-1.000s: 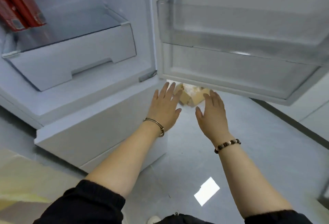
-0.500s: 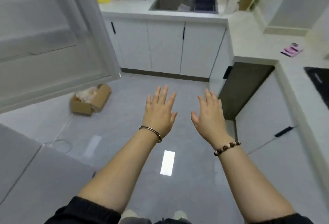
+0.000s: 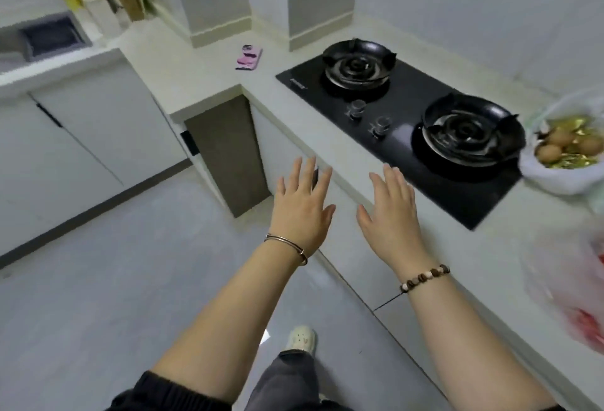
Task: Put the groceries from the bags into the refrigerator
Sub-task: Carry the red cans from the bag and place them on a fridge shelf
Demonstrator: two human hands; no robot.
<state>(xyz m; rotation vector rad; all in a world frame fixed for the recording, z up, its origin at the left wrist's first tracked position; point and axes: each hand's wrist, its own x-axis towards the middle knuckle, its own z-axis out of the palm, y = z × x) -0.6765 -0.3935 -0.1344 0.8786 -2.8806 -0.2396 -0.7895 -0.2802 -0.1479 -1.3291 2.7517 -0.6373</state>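
Both left hand [image 3: 302, 214] and right hand [image 3: 390, 217] spread fingers [image 3: 392, 185] wide; stove [image 3: 408, 109] stands between them and egg bag [image 3: 555, 181].

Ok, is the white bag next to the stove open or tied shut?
Open. The white bag gapes at the top, and brown eggs and gold-wrapped items show inside it.

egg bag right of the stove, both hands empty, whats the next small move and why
Probably swing the right hand rightward over the hob to the white bag of eggs and take it by its rim. Both hands hover open, holding nothing, the left hand is farther off, and that bag sits untouched on the counter.
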